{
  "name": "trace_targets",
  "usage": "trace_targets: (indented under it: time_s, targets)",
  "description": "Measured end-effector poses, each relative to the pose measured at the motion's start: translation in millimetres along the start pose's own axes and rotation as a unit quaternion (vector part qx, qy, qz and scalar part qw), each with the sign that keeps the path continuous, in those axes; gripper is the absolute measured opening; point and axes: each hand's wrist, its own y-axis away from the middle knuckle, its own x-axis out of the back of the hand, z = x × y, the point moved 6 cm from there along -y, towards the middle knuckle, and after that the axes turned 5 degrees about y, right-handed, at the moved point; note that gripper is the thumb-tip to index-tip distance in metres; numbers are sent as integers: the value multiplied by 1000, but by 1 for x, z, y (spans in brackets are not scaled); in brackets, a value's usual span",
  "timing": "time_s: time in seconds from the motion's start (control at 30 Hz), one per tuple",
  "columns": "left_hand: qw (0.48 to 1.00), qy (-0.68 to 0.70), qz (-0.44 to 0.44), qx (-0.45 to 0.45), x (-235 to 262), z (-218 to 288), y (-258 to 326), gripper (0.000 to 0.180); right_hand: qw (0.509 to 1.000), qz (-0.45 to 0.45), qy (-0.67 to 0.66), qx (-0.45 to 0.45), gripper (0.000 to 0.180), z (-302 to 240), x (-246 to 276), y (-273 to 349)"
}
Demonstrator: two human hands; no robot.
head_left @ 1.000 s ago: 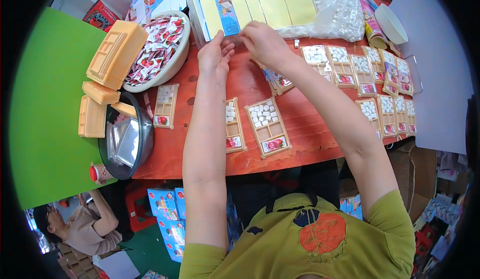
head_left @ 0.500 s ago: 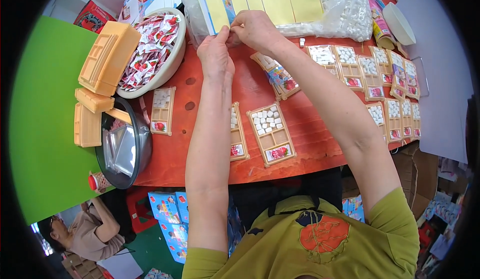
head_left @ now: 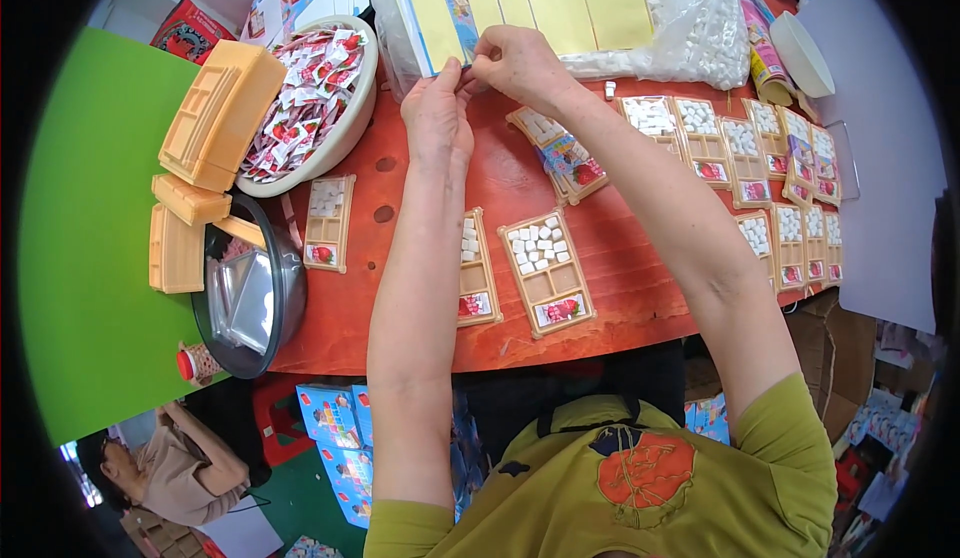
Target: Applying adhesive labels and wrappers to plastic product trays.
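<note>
At the lower edge of a yellow sheet point(head_left: 540, 3) bearing a narrow blue printed strip point(head_left: 455, 3), both my hands meet with fingertips pinched together. My left hand point(head_left: 436, 118) has its thumb up against the sheet's lower left part. Just right of it, my right hand point(head_left: 520, 63) is closed, fingers bent at the strip's lower end. Whatever the fingertips grip is too small and covered to make out. Beneath the sheet lies a clear bag of white marshmallow-like pieces point(head_left: 695, 43). Below my right forearm is a tan divided tray with a printed strip across it point(head_left: 572, 166).
Tan trays with white pieces and strawberry sachets stand in rows point(head_left: 740, 148) at right; another tray point(head_left: 547, 268) lies near the front edge. At left are a bowl of sachets point(head_left: 362, 108), a dark tub point(head_left: 298, 298) and stacked empty trays point(head_left: 225, 108). A person point(head_left: 180, 458) sits lower left.
Both hands have shifted very slightly right and down in the picture, along with the whole table scene. Their pinched pose at the sheet's edge stays much the same.
</note>
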Motion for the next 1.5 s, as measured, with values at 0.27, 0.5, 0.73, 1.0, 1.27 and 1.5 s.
trace_targets:
  time_s: [0.27,0.5,0.73,1.0,1.27,1.5]
  targets:
    - [989,-31,141,-39,14,0,-9,22,895,135,341,254,11,1,48,-38]
    - [972,1,232,-40,1,0,-13,23,747,225,587,217,8,17,223,-79]
    - [963,91,252,-28,1,16,20,34,741,262,601,148,13,-84,253,20]
    - [998,51,-22,-19,-92,17,212,34,867,111,446,191,9,-150,130,198]
    - [992,-81,-43,84,-16,36,291,25,972,66,109,197,29,-161,116,298]
    - [941,-197,-142,234,20,35,336,28,950,-49,-287,-115,35,-82,125,281]
